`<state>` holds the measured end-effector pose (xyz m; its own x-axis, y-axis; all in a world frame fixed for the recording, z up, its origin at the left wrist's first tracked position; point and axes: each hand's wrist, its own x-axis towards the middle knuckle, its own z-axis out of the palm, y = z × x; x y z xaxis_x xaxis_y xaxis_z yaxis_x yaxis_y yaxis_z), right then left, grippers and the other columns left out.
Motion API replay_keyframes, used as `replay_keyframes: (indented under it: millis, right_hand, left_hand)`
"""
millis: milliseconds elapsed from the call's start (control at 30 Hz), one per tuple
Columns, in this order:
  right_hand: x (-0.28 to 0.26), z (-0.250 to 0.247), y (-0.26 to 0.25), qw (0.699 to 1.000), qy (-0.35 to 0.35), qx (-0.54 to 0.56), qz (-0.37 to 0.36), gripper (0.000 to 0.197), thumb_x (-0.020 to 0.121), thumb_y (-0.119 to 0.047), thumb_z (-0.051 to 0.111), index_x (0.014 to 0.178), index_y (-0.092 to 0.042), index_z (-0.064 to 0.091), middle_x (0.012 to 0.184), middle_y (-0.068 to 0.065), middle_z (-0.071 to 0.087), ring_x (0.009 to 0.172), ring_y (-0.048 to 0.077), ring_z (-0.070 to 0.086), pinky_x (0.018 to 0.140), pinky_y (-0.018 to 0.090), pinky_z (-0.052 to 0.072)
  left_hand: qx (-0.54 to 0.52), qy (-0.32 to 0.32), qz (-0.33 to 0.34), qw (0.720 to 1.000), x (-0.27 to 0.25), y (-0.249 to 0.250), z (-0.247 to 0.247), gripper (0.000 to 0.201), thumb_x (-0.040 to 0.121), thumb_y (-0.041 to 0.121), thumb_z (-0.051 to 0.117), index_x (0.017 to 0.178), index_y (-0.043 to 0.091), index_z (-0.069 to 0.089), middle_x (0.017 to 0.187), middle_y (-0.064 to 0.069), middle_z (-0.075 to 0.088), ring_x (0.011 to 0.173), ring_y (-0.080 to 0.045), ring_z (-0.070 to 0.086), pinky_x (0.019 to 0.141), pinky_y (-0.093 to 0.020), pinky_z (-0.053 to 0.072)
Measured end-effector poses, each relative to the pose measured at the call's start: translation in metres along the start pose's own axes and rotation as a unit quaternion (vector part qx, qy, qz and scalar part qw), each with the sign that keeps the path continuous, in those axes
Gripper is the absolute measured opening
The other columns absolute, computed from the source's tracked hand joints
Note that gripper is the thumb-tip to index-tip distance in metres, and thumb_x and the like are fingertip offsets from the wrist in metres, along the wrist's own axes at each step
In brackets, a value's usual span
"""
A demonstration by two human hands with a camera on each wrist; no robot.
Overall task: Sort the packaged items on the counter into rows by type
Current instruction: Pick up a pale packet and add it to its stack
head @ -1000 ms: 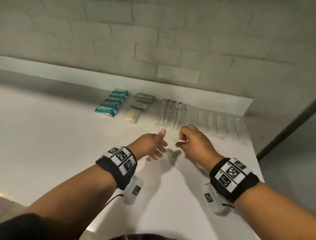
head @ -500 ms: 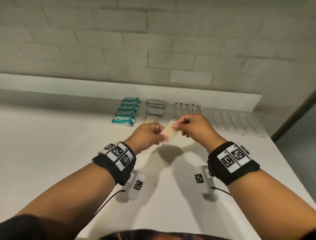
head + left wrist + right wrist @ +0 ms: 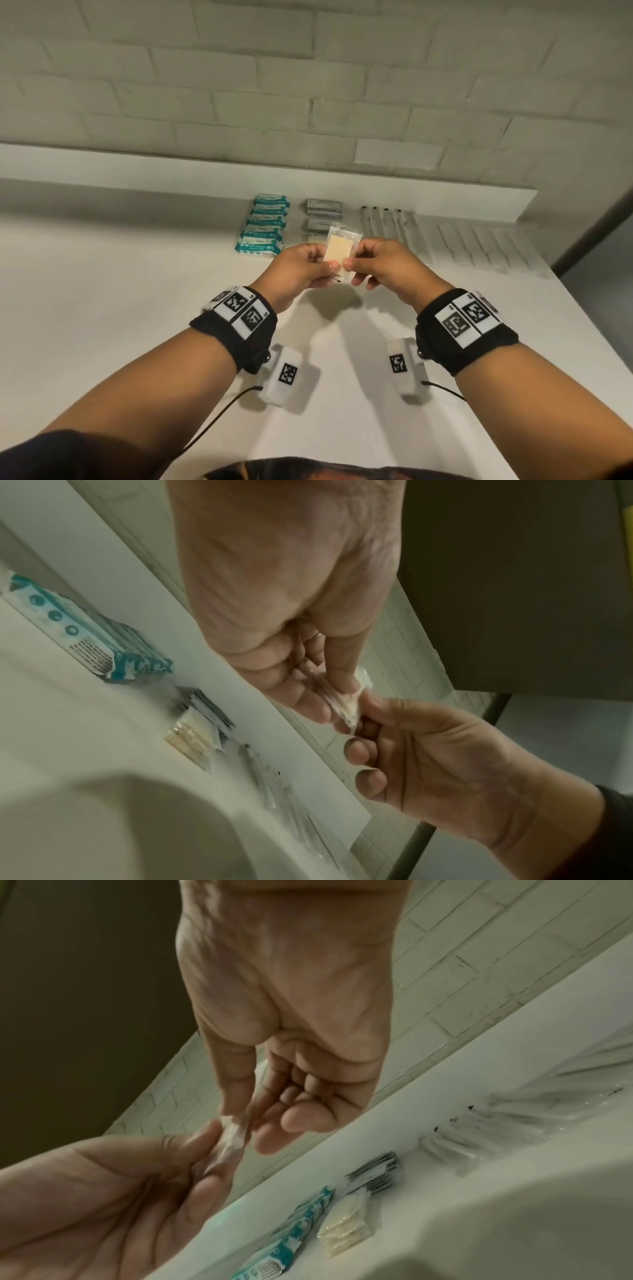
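Both hands hold one clear packet with a beige pad (image 3: pixel 338 248) up above the white counter (image 3: pixel 102 308). My left hand (image 3: pixel 308 262) pinches its left edge and my right hand (image 3: pixel 376 262) pinches its right edge. The wrist views show the same packet (image 3: pixel 346 710) (image 3: pixel 234 1133) squeezed between thumbs and fingers. Behind it on the counter lie rows: teal-and-white packs (image 3: pixel 265 224), grey sachets (image 3: pixel 323 214), a beige packet (image 3: pixel 192 739) partly hidden in the head view, clear-wrapped sticks with dark tips (image 3: pixel 387 226), and white wrapped sticks (image 3: pixel 486 248).
A raised white ledge (image 3: pixel 171 178) runs along the back under a brick wall (image 3: pixel 308 85). The counter ends at the right edge (image 3: pixel 561 284), beside a dark vertical strip. Wide bare counter lies to the left and in front of the rows.
The right hand lifted the beige packet from the counter and the left hand joined it. Both hands now hold it higher and turned flat toward me.
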<state>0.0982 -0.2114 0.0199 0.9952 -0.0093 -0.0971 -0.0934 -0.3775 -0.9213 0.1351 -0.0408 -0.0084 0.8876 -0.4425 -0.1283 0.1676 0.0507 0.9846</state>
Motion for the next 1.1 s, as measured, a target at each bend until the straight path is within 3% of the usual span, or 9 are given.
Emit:
replay_keyframes:
  millis: [200,367,467,533,667,767,867,1000,1100]
  right_hand:
    - [0.006,-0.008,-0.001,0.995,0.012,-0.093,0.013,0.01,0.084,-0.008,0.071,0.086,-0.003,0.063,0.071,0.003,0.063,0.058,0.013,0.061,0.053,0.019,0.05]
    - [0.009,-0.026,-0.007,0.999,-0.001,-0.051,0.005,0.003,0.087,-0.014,0.067,0.09,-0.013,0.065,0.074,-0.001,0.066,0.061,0.012,0.061,0.054,0.024,0.045]
    - [0.016,-0.031,-0.009,0.977,0.024,-0.212,-0.005,0.007,0.086,-0.017,0.068,0.082,-0.012,0.068,0.069,-0.005,0.064,0.063,0.012,0.059,0.056,0.023,0.042]
    - [0.023,-0.038,-0.01,0.958,0.066,-0.278,-0.004,0.009,0.088,-0.019,0.066,0.082,-0.012,0.068,0.069,-0.008,0.061,0.063,0.008,0.056,0.054,0.02,0.037]
    - [0.042,-0.041,-0.003,0.952,0.044,-0.301,0.032,0.013,0.094,-0.018,0.058,0.087,-0.011,0.067,0.074,-0.005,0.061,0.068,0.01,0.054,0.057,0.022,0.041]
    - [0.065,-0.028,0.004,0.939,0.022,-0.341,0.034,0.017,0.096,-0.012,0.051,0.095,-0.003,0.066,0.09,0.009,0.065,0.083,0.024,0.061,0.075,0.036,0.05]
    - [0.095,-0.01,0.0,0.914,-0.013,-0.406,0.019,0.022,0.097,-0.007,0.045,0.108,0.0,0.063,0.098,0.013,0.062,0.091,0.028,0.059,0.071,0.03,0.042]
    - [0.136,0.014,-0.009,0.875,-0.057,-0.481,-0.018,0.028,0.095,-0.006,0.046,0.118,0.001,0.061,0.121,0.017,0.062,0.109,0.032,0.058,0.084,0.031,0.043]
    - [0.159,0.025,-0.006,0.866,-0.069,-0.495,-0.007,0.03,0.097,-0.009,0.042,0.113,0.0,0.065,0.118,0.017,0.065,0.106,0.031,0.061,0.083,0.03,0.044]
  left_hand:
    - [0.006,0.012,0.006,1.0,0.011,-0.001,0.006,0.011,0.088,0.003,0.063,0.095,0.012,0.063,0.084,-0.005,0.066,0.071,-0.012,0.064,0.066,-0.021,0.057]
    - [0.074,0.014,0.016,0.997,0.016,-0.005,0.013,0.013,0.086,-0.001,0.065,0.09,0.011,0.064,0.089,-0.014,0.064,0.075,-0.02,0.061,0.068,-0.024,0.055]
    - [0.092,0.013,0.011,0.996,0.018,-0.009,0.011,0.014,0.085,0.002,0.067,0.091,0.015,0.066,0.09,-0.01,0.066,0.081,-0.022,0.061,0.079,-0.032,0.053]
    - [0.101,0.06,0.007,0.993,0.022,-0.015,0.005,0.014,0.086,0.012,0.068,0.097,0.021,0.067,0.094,-0.001,0.067,0.088,-0.018,0.063,0.086,-0.032,0.051]
    - [0.155,0.168,-0.02,0.973,0.033,-0.023,-0.017,0.032,0.091,0.022,0.061,0.122,0.018,0.059,0.116,0.003,0.061,0.109,-0.017,0.058,0.101,-0.033,0.044]
    - [0.176,0.175,-0.055,0.967,0.041,-0.031,-0.026,0.043,0.093,0.018,0.055,0.136,0.016,0.049,0.138,-0.001,0.051,0.126,-0.019,0.048,0.109,-0.033,0.036]
    - [0.135,0.154,-0.079,0.975,0.052,-0.035,-0.028,0.05,0.095,0.013,0.048,0.144,0.014,0.039,0.148,-0.002,0.042,0.136,-0.02,0.04,0.113,-0.035,0.032]
    - [0.094,0.154,-0.067,0.981,0.07,-0.037,-0.027,0.041,0.095,0.008,0.044,0.136,0.008,0.05,0.134,0.001,0.053,0.129,-0.022,0.046,0.112,-0.033,0.032]
    - [0.055,0.158,-0.073,0.983,0.083,-0.037,-0.029,0.029,0.095,0.007,0.044,0.096,0.023,0.068,0.1,0.0,0.067,0.102,-0.021,0.058,0.102,-0.033,0.041]
